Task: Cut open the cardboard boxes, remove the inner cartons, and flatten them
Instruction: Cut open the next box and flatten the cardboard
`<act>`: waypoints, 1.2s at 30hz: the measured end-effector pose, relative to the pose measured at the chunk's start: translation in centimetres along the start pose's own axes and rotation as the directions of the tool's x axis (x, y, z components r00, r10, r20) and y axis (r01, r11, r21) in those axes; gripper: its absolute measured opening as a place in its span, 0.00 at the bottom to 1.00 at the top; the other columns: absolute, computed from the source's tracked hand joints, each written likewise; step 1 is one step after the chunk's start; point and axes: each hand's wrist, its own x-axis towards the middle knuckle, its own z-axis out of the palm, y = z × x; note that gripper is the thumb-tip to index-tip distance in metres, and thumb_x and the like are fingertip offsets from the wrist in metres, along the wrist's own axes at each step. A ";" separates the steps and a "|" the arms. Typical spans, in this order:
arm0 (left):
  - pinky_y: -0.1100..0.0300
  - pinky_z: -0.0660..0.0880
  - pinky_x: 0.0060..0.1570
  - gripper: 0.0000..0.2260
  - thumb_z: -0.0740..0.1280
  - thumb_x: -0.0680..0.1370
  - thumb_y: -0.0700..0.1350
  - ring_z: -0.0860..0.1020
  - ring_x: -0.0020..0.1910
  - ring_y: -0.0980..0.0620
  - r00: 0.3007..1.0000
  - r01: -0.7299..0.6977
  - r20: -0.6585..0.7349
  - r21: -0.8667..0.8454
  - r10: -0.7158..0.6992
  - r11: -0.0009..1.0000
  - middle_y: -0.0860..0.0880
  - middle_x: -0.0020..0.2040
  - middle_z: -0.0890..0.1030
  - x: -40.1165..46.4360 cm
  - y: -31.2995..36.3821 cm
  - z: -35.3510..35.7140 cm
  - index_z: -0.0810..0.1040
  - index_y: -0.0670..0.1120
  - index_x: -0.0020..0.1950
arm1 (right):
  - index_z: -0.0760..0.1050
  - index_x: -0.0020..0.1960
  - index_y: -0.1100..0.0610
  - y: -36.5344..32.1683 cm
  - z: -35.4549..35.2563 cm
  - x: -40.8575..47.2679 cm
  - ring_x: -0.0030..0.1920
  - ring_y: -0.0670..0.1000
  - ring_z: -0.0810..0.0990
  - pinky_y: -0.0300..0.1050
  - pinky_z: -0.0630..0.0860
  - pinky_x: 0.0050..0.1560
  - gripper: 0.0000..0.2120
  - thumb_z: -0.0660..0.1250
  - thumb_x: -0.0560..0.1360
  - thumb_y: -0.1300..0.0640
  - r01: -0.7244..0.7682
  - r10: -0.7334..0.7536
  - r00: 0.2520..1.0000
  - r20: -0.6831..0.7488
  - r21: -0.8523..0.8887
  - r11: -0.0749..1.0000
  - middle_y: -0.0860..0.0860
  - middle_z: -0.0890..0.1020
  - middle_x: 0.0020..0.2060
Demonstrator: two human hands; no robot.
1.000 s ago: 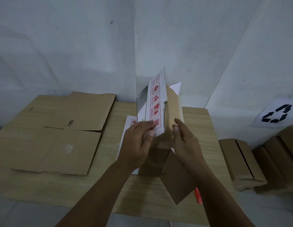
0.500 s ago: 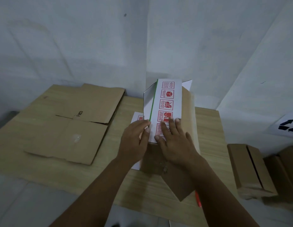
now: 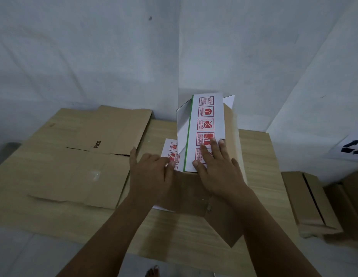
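Brown cardboard makes up most of what lies on the wooden table (image 3: 260,160). Nearest the camera, a brown flap (image 3: 224,222) sticks out over the table's front edge, below the right forearm. It seems to belong to the box (image 3: 186,188) under the hands, though the join is hidden.

Right hand (image 3: 218,168) lies flat, palm down, on the white carton (image 3: 207,124), fingers straight and a little spread, covering the lowest red symbols. Left hand (image 3: 152,172) rests just beside it, palm down, fingers straight and close together. Its fingertips (image 3: 171,161) touch the edge of a second white sheet (image 3: 172,148) with red marks, which lies flat beneath the carton. Neither hand is curled round anything.

The carton sits at the middle of the table on the brown box, tilted up and away from the person. A green line runs along its fold, a column of red handling symbols fills its face, and white flaps stand open at its far end.

To the left, flattened boxes (image 3: 74,156) lie spread over the table, one printed "PICO".

Off the table to the right, closed boxes (image 3: 310,202) stand on the floor. A recycling sign (image 3: 352,148) is fixed to the white wall (image 3: 94,56) above them.
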 end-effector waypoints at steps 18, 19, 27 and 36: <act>0.42 0.56 0.75 0.33 0.52 0.81 0.65 0.50 0.80 0.40 0.859 0.095 0.507 -0.307 0.078 0.947 0.44 0.81 0.55 14.9 3.0 3.6 0.52 0.47 0.80 | 0.33 0.80 0.43 -2.0 2.3 -3.3 0.73 0.50 0.21 0.54 0.36 0.75 0.42 0.29 0.69 0.27 0.009 -0.008 0.999 -0.049 0.019 1.000 0.41 0.25 0.73; 0.39 0.48 0.77 0.36 0.49 0.80 0.68 0.44 0.80 0.39 0.845 0.118 0.533 -0.267 0.045 0.956 0.43 0.82 0.50 16.0 2.8 4.3 0.47 0.48 0.82 | 0.34 0.79 0.43 -2.0 2.3 -3.6 0.73 0.50 0.21 0.53 0.35 0.74 0.41 0.31 0.71 0.27 0.012 -0.011 0.998 -0.055 0.025 1.000 0.41 0.25 0.73; 0.38 0.36 0.74 0.45 0.37 0.70 0.76 0.32 0.78 0.41 0.801 0.163 0.598 -0.166 -0.032 0.973 0.43 0.81 0.36 21.7 1.3 7.0 0.41 0.53 0.82 | 0.31 0.77 0.39 -1.8 0.9 -4.6 0.71 0.45 0.19 0.51 0.34 0.74 0.34 0.43 0.79 0.31 0.026 -0.025 1.000 -0.015 0.066 0.997 0.38 0.24 0.72; 0.37 0.43 0.76 0.35 0.46 0.80 0.67 0.37 0.80 0.42 0.807 0.117 0.583 -0.307 0.089 0.945 0.46 0.82 0.39 21.0 2.4 5.9 0.43 0.51 0.82 | 0.31 0.75 0.37 -0.8 0.5 -4.5 0.71 0.43 0.18 0.45 0.25 0.65 0.31 0.43 0.79 0.32 0.035 -0.031 0.998 -0.058 0.067 0.997 0.38 0.24 0.73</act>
